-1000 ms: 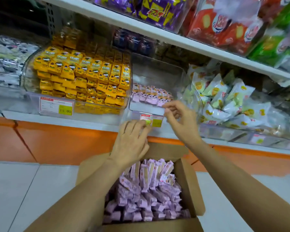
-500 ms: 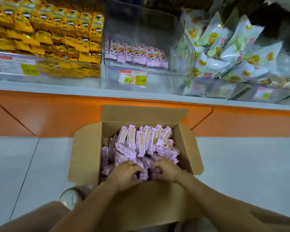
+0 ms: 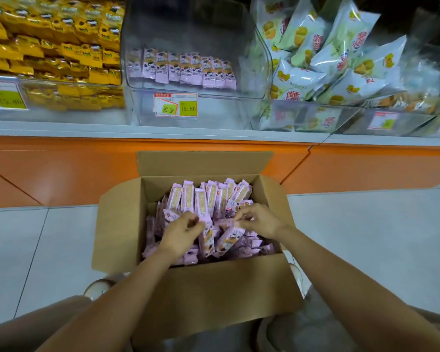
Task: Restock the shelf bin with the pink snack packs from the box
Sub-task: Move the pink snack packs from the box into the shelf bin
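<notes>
Box (image 3: 226, 288): cardboard, flaps open, on floor (image 3: 61, 250) below shelf front. Beyond box to L: yellow packs (image 3: 61, 54), heaped in own bin. Straight beyond box: clear shelf bin (image 3: 214, 26), mostly bare inside. Row of pink packs (image 3: 183, 69) stands across it. Price tag (image 3: 175, 105) on front reads 15.80. In box: pink snack packs (image 3: 206, 199), one row upright at far wall, rest a loose heap. Left hand (image 3: 181, 235) inside box, L of centre, fingers curled round one pack in heap. Right hand (image 3: 258, 221) inside box, R of centre, fingers pinched together on top end of a tilted pack. Hands near each other, not touching. Beyond box to R: white-green bags (image 3: 341, 59), piled.
</notes>
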The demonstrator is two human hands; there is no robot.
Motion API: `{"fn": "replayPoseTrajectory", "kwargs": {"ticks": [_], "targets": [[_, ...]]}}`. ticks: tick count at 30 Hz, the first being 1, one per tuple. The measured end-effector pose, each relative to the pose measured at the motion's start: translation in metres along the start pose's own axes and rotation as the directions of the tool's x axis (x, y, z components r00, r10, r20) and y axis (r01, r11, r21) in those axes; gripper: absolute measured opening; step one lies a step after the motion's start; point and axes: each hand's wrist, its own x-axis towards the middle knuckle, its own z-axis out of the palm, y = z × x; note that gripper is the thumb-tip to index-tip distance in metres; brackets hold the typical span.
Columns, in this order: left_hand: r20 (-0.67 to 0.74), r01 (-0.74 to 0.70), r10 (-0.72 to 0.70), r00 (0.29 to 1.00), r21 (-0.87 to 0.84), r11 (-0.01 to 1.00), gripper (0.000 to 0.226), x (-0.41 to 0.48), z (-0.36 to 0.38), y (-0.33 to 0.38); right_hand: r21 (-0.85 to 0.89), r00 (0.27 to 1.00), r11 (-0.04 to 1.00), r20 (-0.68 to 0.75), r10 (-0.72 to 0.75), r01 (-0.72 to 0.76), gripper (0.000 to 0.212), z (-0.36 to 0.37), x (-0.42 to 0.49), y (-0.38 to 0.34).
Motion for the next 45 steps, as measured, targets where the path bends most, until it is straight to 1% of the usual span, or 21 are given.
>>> {"fn": "replayPoseTrajectory", "kwargs": {"ticks": [2, 4, 6, 9, 11, 12, 15, 18, 21, 25, 26, 28, 31, 32, 34, 36, 37, 39, 42, 43, 45], "targets": [[-0.062, 0.071, -0.087, 0.994, -0.221, 0.973, 0.021, 0.001, -0.003, 0.007, 0.114, 0.998, 0.993, -0.062, 0.029, -0.022, 0.015, -0.010, -0.006, 0.002], [-0.086, 0.131, -0.180, 0.980, -0.403, 0.906, 0.020, -0.002, -0.004, 0.014, 0.258, 0.988, 0.965, -0.126, 0.088, -0.053, 0.014, -0.012, -0.015, 0.005], [-0.082, 0.174, -0.250, 0.965, -0.516, 0.839, 0.026, -0.006, -0.004, 0.022, 0.371, 0.977, 0.925, -0.153, 0.148, -0.082, 0.011, -0.007, -0.021, 0.009], [-0.068, 0.224, -0.316, 0.946, -0.566, 0.793, 0.021, -0.012, -0.003, 0.028, 0.432, 0.966, 0.898, -0.188, 0.180, -0.084, 0.005, 0.005, -0.024, 0.011], [-0.022, 0.275, -0.350, 0.937, -0.574, 0.771, 0.014, -0.012, -0.001, 0.027, 0.417, 0.950, 0.904, -0.232, 0.207, -0.095, 0.008, 0.011, -0.020, 0.011], [0.007, 0.301, -0.362, 0.932, -0.572, 0.763, 0.017, -0.013, 0.000, 0.027, 0.441, 0.940, 0.892, -0.252, 0.228, -0.098, 0.011, 0.013, -0.017, 0.011], [0.059, 0.371, -0.412, 0.909, -0.561, 0.740, 0.037, -0.011, 0.002, 0.026, 0.610, 0.916, 0.789, -0.268, 0.300, -0.080, 0.011, 0.016, -0.010, 0.009], [0.083, 0.392, -0.435, 0.897, -0.606, 0.692, 0.030, -0.010, 0.002, 0.028, 0.769, 0.927, 0.639, -0.232, 0.295, -0.011, 0.008, 0.019, -0.011, 0.005], [0.079, 0.383, -0.440, 0.895, -0.642, 0.664, 0.027, -0.010, 0.002, 0.034, 0.750, 0.971, 0.662, -0.161, 0.177, 0.004, 0.021, 0.029, -0.017, -0.003], [0.093, 0.371, -0.423, 0.902, -0.669, 0.644, 0.049, -0.009, 0.006, 0.035, 0.724, 0.996, 0.690, -0.063, 0.067, -0.001, 0.030, 0.040, -0.024, -0.013], [0.098, 0.370, -0.421, 0.902, -0.678, 0.635, 0.049, -0.009, 0.007, 0.036, 0.724, 0.996, 0.690, -0.063, 0.065, 0.001, 0.030, 0.042, -0.025, -0.015], [0.110, 0.367, -0.407, 0.907, -0.682, 0.633, 0.042, -0.009, 0.010, 0.038, 0.731, 0.995, 0.682, -0.068, 0.074, -0.001, 0.031, 0.045, -0.026, -0.015], [0.134, 0.361, -0.374, 0.918, -0.675, 0.643, 0.014, -0.012, 0.013, 0.038, 0.730, 0.993, 0.684, -0.079, 0.084, 0.000, 0.030, 0.048, -0.025, -0.015], [0.125, 0.354, -0.369, 0.921, -0.665, 0.657, 0.015, -0.012, 0.013, 0.035, 0.725, 0.992, 0.689, -0.087, 0.097, -0.003, 0.030, 0.048, -0.024, -0.013], [0.089, 0.336, -0.371, 0.924, -0.651, 0.681, 0.026, -0.011, 0.011, 0.030, 0.699, 0.982, 0.715, -0.115, 0.150, -0.027, 0.031, 0.045, -0.021, -0.008], [0.067, 0.345, -0.415, 0.907, -0.682, 0.645, 0.069, -0.008, 0.006, 0.026, 0.671, 0.964, 0.738, -0.137, 0.227, -0.078, 0.028, 0.044, -0.017, 0.001], [0.050, 0.346, -0.434, 0.900, -0.689, 0.637, 0.081, -0.006, 0.002, 0.024, 0.667, 0.959, 0.738, -0.131, 0.250, -0.101, 0.026, 0.045, -0.016, 0.004], [0.015, 0.353, -0.466, 0.885, -0.674, 0.649, 0.083, -0.004, -0.002, 0.019, 0.667, 0.958, 0.733, -0.102, 0.268, -0.134, 0.023, 0.049, -0.015, 0.009], [-0.040, 0.324, -0.517, 0.855, -0.736, 0.594, 0.086, -0.004, -0.007, 0.013, 0.744, 0.958, 0.655, -0.075, 0.276, -0.131, 0.029, 0.051, -0.016, 0.008], [-0.048, 0.312, -0.540, 0.840, -0.772, 0.554, 0.082, -0.003, -0.009, 0.011, 0.783, 0.958, 0.610, -0.072, 0.279, -0.119, 0.029, 0.049, -0.017, 0.005], [-0.005, 0.288, -0.570, 0.822, -0.859, 0.423, 0.065, -0.004, -0.012, 0.012, 0.830, 0.962, 0.550, -0.072, 0.265, -0.089, 0.024, 0.045, -0.020, 0.000]]}}
